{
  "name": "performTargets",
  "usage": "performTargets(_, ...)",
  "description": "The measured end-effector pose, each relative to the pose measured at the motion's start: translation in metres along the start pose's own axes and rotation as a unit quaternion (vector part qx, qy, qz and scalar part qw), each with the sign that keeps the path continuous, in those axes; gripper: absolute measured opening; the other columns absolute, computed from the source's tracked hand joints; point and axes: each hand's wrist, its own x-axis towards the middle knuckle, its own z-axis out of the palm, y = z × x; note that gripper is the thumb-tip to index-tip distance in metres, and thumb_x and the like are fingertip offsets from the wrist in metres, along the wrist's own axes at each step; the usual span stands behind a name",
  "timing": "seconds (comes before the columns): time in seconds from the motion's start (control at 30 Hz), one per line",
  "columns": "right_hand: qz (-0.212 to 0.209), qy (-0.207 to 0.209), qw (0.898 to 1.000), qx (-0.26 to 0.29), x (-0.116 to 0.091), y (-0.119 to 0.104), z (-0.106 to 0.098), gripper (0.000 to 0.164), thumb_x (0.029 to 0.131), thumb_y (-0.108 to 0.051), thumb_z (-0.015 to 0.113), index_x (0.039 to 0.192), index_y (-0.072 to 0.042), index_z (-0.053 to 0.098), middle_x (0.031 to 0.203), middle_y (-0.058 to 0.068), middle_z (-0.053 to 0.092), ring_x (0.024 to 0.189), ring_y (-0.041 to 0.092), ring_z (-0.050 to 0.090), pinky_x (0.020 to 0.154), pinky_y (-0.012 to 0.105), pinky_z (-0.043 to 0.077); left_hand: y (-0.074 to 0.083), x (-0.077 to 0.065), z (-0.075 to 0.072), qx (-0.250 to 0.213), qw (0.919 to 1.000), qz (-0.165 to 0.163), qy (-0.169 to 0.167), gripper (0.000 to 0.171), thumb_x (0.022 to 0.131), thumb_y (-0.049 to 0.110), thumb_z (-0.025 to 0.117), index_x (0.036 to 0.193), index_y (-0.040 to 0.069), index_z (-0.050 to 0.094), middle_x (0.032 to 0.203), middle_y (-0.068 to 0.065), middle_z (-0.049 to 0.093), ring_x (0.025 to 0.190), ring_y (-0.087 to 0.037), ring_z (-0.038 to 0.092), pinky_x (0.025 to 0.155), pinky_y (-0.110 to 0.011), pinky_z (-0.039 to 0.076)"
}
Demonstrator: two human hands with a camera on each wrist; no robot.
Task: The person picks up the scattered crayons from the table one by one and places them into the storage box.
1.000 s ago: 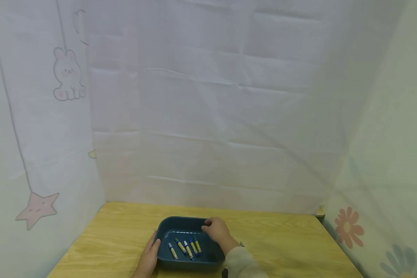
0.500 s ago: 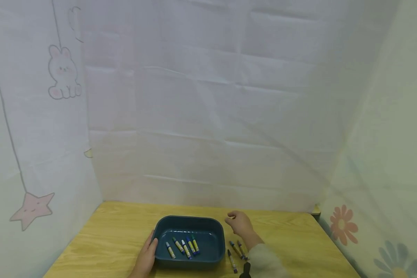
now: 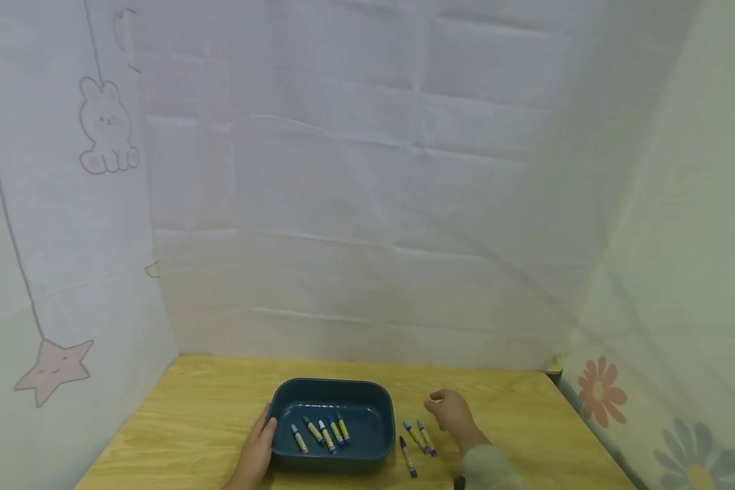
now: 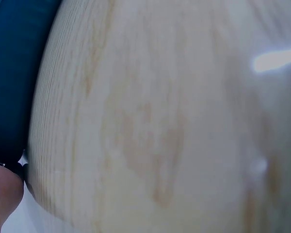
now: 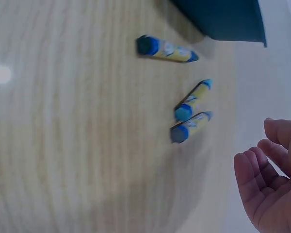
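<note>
We have the dark blue tub on the near part of the wooden table, with five crayons lying on its floor, towards the left and middle. They lie at a slant, coloured tips towards the far side, and we take it that the tub's walls stop them from rolling away. Our left hand grips the tub at its left wall, the thumb at the rim and the fingers along the outside — likely to steady it, since we see nothing else bracing it. The left wrist view shows only a bit of that hand beside the wall, so we cannot tell how firm the hold is. To the right of the tub lie a lone crayon, just beside the near right corner, and a pair of crayons, slightly farther and to its right. The pair lie side by side, so close that we cannot tell whether they touch; all three seem well placed for a hand on this side. Our right hand hangs farther right and beyond the pair, out of a pale sleeve. Its fingers are loosely bent, thumb apart, with nothing between them — a relaxed shape that, we judge, suits small sticks like these.
</note>
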Motion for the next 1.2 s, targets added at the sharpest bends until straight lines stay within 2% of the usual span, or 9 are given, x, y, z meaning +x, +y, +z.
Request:
performTargets(0.07, 0.006, -0.007, 1.000, -0.006, -0.001, 0.007, 0.001, 0.039, 0.092, -0.016, 0.062, 0.119, 0.012, 0.060, 0.114, 0.030, 0.064, 0.093, 0.033, 0.065, 0.081, 0.047, 0.058, 0.000, 0.001, 0.000, -0.001, 1.0000, -0.002, -0.001, 0.064, 0.108, 0.035, 0.031, 0.155, -0.004, 0.010, 0.159, -0.030, 0.008, 0.147, -0.051, 0.005, 0.118, -0.066, 0.009)
performTargets(0.3, 0.017, -0.016, 1.000, 0.020, -0.004, 0.034, 0.014, 0.037, 0.089, -0.015, 0.065, 0.115, 0.011, 0.060, 0.116, 0.030, 0.062, 0.090, 0.030, 0.064, 0.082, 0.048, 0.057, -0.001, 0.001, 0.000, 0.010, 1.0000, 0.000, 0.001, 0.064, 0.108, 0.035, 0.031, 0.154, -0.005, 0.011, 0.159, -0.031, 0.009, 0.147, -0.051, 0.006, 0.118, -0.066, 0.010)
performTargets(0.43, 0.041, -0.025, 0.998, 0.036, -0.007, 0.042, 0.020, 0.038, 0.085, -0.012, 0.063, 0.116, 0.010, 0.060, 0.117, 0.030, 0.061, 0.100, 0.038, 0.062, 0.086, 0.053, 0.055, 0.000, 0.001, 0.000, 0.010, 0.9999, 0.001, 0.004, 0.064, 0.108, 0.035, 0.031, 0.154, -0.005, 0.012, 0.159, -0.030, 0.010, 0.147, -0.050, 0.006, 0.119, -0.065, 0.010)
performTargets(0.57, 0.058, -0.032, 0.997, 0.049, -0.012, 0.041, 0.023, 0.040, 0.082, -0.009, 0.064, 0.116, 0.010, 0.059, 0.113, 0.027, 0.063, 0.096, 0.035, 0.061, 0.085, 0.053, 0.055, 0.000, 0.000, -0.001, 0.014, 0.9999, -0.003, 0.004, 0.065, 0.107, 0.036, 0.031, 0.154, -0.005, 0.012, 0.160, -0.030, 0.009, 0.147, -0.050, 0.006, 0.119, -0.065, 0.009)
performTargets(0.73, 0.039, -0.021, 0.999, -0.003, -0.014, 0.038, 0.025, 0.035, 0.083, -0.015, 0.069, 0.108, 0.009, 0.064, 0.102, 0.020, 0.068, 0.088, 0.029, 0.064, 0.079, 0.046, 0.057, 0.000, 0.001, -0.001, 0.019, 0.9997, -0.010, 0.007, 0.065, 0.107, 0.036, 0.031, 0.155, -0.003, 0.013, 0.160, -0.029, 0.009, 0.147, -0.050, 0.005, 0.119, -0.065, 0.008)
performTargets(1.0, 0.049, -0.023, 0.998, -0.023, -0.015, 0.035, 0.031, 0.024, 0.081, -0.008, 0.066, 0.099, 0.006, 0.069, 0.090, 0.013, 0.070, 0.078, 0.021, 0.062, 0.067, 0.034, 0.057, 0.000, 0.002, 0.001, 0.029, 0.9994, -0.018, 0.007, 0.066, 0.107, 0.039, 0.030, 0.155, -0.004, 0.012, 0.160, -0.029, 0.009, 0.147, -0.050, 0.006, 0.118, -0.066, 0.009)
performTargets(1.2, 0.050, -0.014, 0.997, -0.052, -0.018, 0.027, 0.031, 0.019, 0.081, -0.004, 0.061, 0.095, 0.003, 0.072, 0.088, 0.012, 0.072, 0.076, 0.019, 0.062, 0.066, 0.034, 0.057, 0.001, 0.002, 0.000, 0.023, 0.9996, -0.015, 0.001, 0.067, 0.107, 0.039, 0.029, 0.154, -0.005, 0.010, 0.160, -0.030, 0.008, 0.147, -0.050, 0.005, 0.118, -0.065, 0.008)
